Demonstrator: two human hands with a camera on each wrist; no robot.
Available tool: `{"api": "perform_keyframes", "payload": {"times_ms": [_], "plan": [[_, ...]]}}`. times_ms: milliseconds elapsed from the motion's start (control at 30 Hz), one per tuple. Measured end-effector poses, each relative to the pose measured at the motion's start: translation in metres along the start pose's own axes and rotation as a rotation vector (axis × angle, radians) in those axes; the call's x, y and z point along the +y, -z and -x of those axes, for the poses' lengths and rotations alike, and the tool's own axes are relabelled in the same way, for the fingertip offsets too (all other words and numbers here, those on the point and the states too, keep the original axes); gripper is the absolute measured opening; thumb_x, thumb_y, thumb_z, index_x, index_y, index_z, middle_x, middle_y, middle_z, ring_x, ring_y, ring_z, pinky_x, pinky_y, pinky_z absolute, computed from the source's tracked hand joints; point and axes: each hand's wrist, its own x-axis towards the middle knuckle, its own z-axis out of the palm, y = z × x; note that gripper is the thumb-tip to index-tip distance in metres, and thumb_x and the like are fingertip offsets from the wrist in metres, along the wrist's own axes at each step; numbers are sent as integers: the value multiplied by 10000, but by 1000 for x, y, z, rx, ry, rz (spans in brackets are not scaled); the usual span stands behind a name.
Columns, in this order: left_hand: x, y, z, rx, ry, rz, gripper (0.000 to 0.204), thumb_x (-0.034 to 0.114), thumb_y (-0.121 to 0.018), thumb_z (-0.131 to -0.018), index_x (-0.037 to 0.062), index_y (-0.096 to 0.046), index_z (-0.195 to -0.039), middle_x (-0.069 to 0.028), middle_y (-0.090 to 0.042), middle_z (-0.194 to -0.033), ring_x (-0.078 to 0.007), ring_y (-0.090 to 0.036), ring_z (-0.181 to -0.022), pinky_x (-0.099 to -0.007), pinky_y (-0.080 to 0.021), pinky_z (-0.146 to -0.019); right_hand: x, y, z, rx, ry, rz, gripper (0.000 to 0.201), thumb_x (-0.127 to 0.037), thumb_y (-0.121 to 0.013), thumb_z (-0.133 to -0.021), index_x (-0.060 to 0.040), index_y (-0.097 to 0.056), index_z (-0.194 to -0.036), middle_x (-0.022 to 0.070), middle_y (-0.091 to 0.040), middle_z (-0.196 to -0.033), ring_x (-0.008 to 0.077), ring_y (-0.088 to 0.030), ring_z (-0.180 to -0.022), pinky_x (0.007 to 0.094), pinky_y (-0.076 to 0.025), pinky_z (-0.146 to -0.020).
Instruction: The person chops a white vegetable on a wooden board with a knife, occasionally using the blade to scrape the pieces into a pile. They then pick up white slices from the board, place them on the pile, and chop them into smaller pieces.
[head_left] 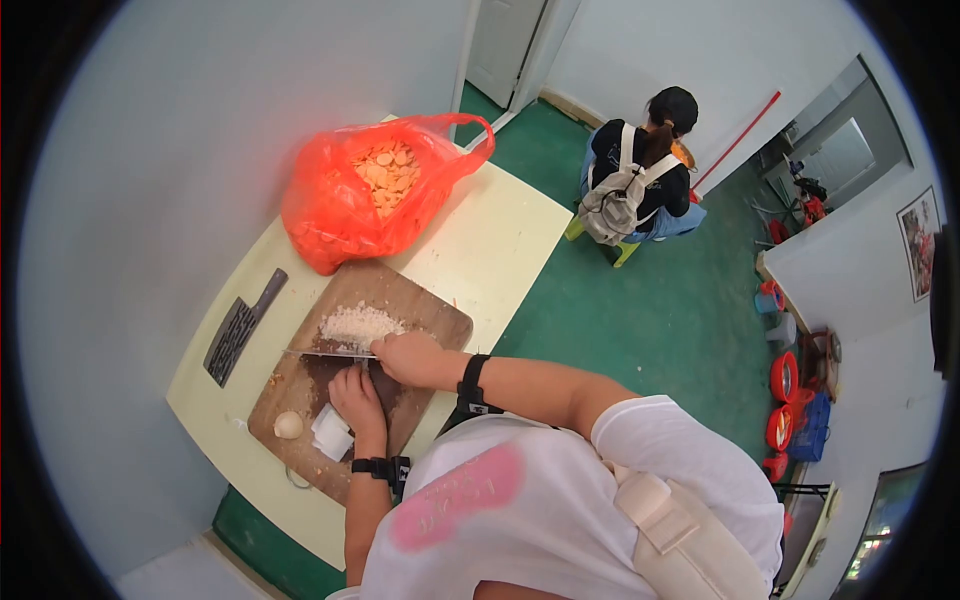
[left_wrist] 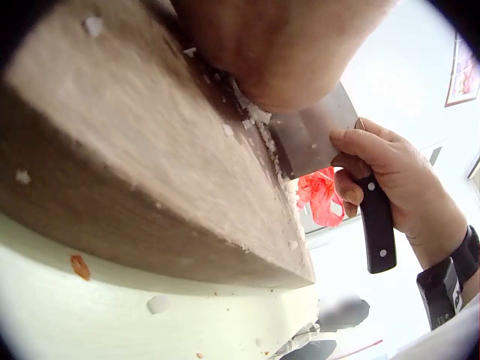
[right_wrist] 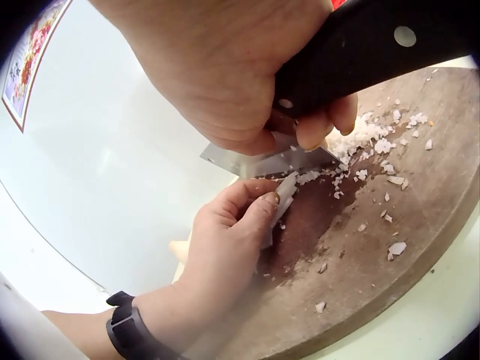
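Observation:
My right hand grips the black handle of a cleaver, its blade edge down at the cutting board. My left hand is close beside the blade, thumb and fingers pinching thin white vegetable slices whose ends reach the blade in the right wrist view. A heap of finely chopped white bits lies on the blade's far side. Nearer me on the board are a white cut block and a round, pale, peeled vegetable. In the left wrist view the left fingers are mostly hidden.
A red plastic bag full of orange slices stands behind the board on the pale table. Left of the board lies a second, dark-bladed cleaver. A person with a backpack sits on a low green stool beyond the table.

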Motion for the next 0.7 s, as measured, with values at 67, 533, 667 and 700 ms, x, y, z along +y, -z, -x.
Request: {"api": "perform_keyframes", "payload": {"times_ms": [67, 533, 667, 700], "plan": [[-1, -1, -1, -2, 9, -4, 151, 87, -587, -850, 20, -640, -975, -142, -608, -978, -337, -530, -902, -417, -424, -815, 1, -3, 0, 25, 7, 16, 168, -161, -525, -833, -28, -611, -889, 200, -648, -825, 372, -658, -718, 465, -535, -626], [2, 1, -3, 80, 99, 20, 134, 44, -679, -735, 40, -657, -866, -104, -619, -896, -306, -566, -871, -411, -458, -777, 12, 12, -17, -94, 16, -55, 179, -137, -540, -852, -39, -580, -997, 224, -650, -811, 397, -639, -764, 498, -503, -685], [1, -7, -5, 119, 151, 15, 112, 56, -675, -746, 46, -661, -857, -102, -615, -882, -306, -559, -858, -409, -453, -765, 6, 19, -23, -55, 60, -141, 237, -152, -582, -854, -33, -554, -1056, 233, -642, -788, 409, -632, -754, 499, -496, -673], [3, -9, -5, 140, 166, 18, 108, 56, -674, -747, 48, -661, -853, -103, -614, -880, -306, -558, -853, -408, -451, -760, 5, 17, -24, -62, 63, -153, 237, -152, -582, -854, -33, -554, -1056, 233, -642, -788, 409, -632, -754, 499, -496, -673]]}}
